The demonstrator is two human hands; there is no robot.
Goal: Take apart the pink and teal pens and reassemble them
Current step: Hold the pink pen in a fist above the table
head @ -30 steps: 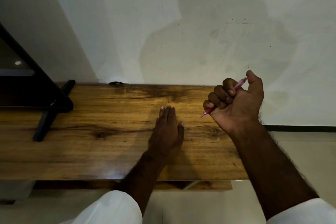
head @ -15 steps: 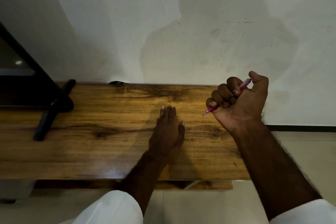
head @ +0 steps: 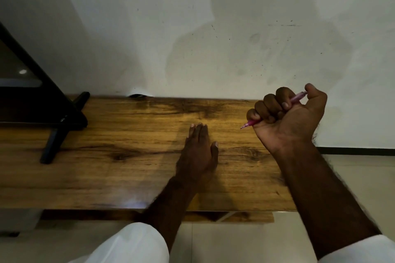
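My right hand point(head: 288, 117) is raised above the right end of the wooden table point(head: 106, 166), fist closed around a pink pen point(head: 296, 98). The pen's tip pokes out below my little finger toward the left, and my thumb presses on its top end. My left hand point(head: 198, 151) lies flat, palm down, on the middle of the table with its fingers together, holding nothing. No teal pen shows anywhere in view; whether something lies under the flat hand is hidden.
A black stand with slanted legs point(head: 55, 126) occupies the table's left end. A white wall point(head: 213, 28) runs along the table's far edge. Pale floor tiles point(head: 352, 177) lie to the right and below the near edge.
My right hand has drifted slightly to the right with the pink pen, and the thumb has curled down onto its top end. The left hand has stayed flat in place.
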